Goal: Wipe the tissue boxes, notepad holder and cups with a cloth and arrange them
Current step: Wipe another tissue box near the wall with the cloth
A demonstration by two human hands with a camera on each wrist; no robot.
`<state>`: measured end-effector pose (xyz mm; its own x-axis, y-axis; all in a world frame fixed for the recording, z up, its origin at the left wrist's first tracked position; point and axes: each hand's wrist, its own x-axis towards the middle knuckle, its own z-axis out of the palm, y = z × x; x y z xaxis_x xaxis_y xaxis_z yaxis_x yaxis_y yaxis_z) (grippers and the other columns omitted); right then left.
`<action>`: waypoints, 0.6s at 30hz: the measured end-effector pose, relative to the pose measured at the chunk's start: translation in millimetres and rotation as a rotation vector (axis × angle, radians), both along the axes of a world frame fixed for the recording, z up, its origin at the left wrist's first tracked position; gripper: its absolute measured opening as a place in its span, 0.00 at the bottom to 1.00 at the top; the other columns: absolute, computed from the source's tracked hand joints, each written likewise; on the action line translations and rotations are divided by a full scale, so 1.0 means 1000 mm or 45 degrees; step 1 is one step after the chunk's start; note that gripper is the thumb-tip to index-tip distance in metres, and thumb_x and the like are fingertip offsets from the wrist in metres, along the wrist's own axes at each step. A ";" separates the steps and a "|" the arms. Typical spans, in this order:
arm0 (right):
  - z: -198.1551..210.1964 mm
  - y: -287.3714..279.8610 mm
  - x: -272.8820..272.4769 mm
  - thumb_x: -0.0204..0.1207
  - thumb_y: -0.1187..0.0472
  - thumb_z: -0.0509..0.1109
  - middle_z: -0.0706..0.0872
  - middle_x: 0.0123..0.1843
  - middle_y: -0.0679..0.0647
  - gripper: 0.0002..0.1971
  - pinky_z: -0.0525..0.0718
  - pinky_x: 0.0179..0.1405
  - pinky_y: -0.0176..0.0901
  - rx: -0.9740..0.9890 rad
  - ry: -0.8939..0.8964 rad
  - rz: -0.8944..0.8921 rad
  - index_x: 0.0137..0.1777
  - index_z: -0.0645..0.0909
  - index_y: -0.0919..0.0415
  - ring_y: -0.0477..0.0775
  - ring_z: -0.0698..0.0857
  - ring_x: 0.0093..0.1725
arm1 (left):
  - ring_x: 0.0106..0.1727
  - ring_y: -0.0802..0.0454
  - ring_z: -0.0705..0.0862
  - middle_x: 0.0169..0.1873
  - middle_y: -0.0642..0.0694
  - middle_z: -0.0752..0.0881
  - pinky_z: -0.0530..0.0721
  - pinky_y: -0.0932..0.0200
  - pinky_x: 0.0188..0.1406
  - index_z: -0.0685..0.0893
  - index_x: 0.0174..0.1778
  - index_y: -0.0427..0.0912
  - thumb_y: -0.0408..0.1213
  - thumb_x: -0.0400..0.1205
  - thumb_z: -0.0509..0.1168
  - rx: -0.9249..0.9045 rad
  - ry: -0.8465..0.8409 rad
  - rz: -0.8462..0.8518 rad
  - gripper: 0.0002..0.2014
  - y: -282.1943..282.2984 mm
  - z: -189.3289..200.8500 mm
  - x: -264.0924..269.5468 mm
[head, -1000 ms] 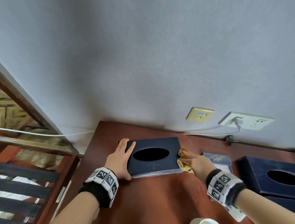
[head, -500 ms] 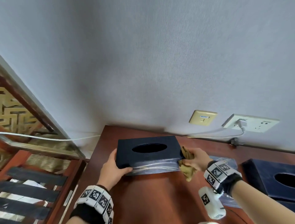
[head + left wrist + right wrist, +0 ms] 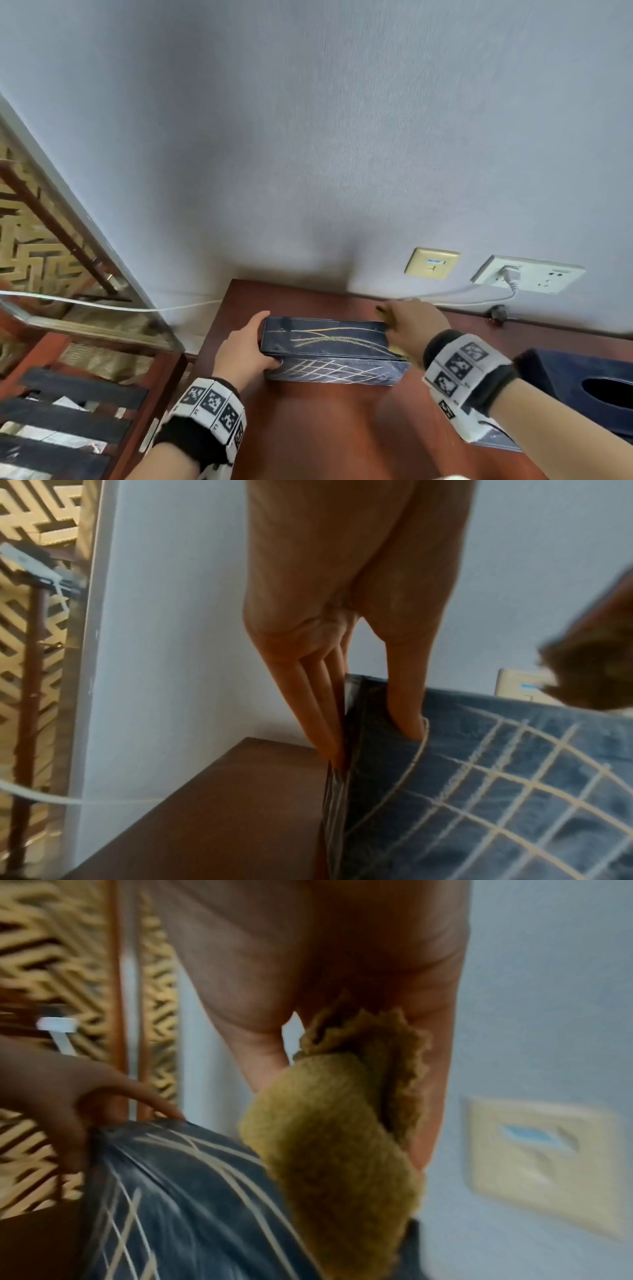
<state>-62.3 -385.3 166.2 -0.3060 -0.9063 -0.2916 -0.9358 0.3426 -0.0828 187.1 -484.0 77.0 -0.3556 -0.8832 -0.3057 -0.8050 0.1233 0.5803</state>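
Note:
A dark blue tissue box (image 3: 329, 346) with gold line patterns is tipped back on the brown table (image 3: 325, 428), its front side and patterned underside facing me. My left hand (image 3: 246, 346) grips its left end, fingers on the end face and thumb (image 3: 407, 710) on the underside. My right hand (image 3: 411, 322) holds a mustard-yellow cloth (image 3: 335, 1145) against the box's right end. In the left wrist view the tissue box (image 3: 496, 791) fills the lower right. A second dark blue tissue box (image 3: 589, 387) lies at the right edge.
The grey wall (image 3: 308, 137) rises just behind the table, with a beige data socket (image 3: 431, 267) and a white power outlet (image 3: 527, 278) holding a plug and cable. Left of the table stand a glass panel and wooden lattice furniture (image 3: 44, 240).
The box has tipped further back, so its oval opening no longer shows and its underside faces me. The right hand with the cloth has moved up to the box's far right corner.

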 end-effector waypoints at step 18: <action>-0.022 -0.034 0.070 0.72 0.48 0.72 0.40 0.85 0.47 0.48 0.53 0.79 0.68 0.050 -0.499 0.384 0.83 0.44 0.51 0.52 0.43 0.83 | 0.74 0.53 0.72 0.74 0.49 0.72 0.66 0.72 0.64 0.51 0.84 0.48 0.41 0.88 0.49 -0.215 0.371 -0.151 0.27 0.041 0.033 -0.038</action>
